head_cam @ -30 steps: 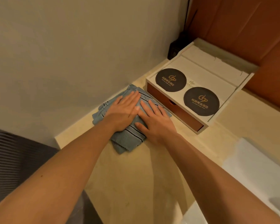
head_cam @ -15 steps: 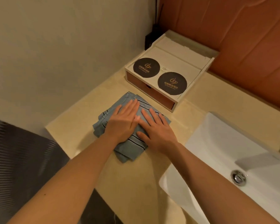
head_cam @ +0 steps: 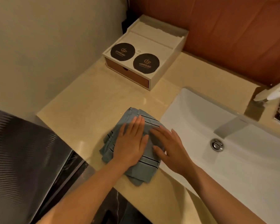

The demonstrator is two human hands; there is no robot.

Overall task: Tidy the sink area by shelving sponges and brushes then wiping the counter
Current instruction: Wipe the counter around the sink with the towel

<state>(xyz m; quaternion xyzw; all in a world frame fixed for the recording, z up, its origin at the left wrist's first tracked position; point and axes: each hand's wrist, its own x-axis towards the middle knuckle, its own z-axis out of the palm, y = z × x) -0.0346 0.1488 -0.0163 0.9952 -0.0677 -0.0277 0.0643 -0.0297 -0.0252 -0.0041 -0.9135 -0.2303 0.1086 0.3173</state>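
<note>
A folded blue-grey cloth with dark stripes point(head_cam: 141, 172) lies on the beige counter point(head_cam: 87, 110), close to the sink's left rim. My left hand point(head_cam: 130, 143) presses flat on the cloth with straight fingers. Beside it, my right hand point(head_cam: 170, 149) rests flat on the cloth's right part, fingers spread, its palm over the sink rim. Both palms cover the middle of the cloth. No sponges or brushes are in view.
A white organiser box point(head_cam: 162, 73) with a brown drawer and two black round coasters point(head_cam: 122, 51) stands at the back against the wall. The white sink point(head_cam: 192, 110) with drain point(head_cam: 217, 144) and faucet point(head_cam: 231, 125) lies to the right. A dark floor area point(head_cam: 23, 151) drops off left of the counter edge.
Both hands have slid the cloth along the counter away from the organiser box toward the front edge and the sink rim. The view has swung right, showing the sink.
</note>
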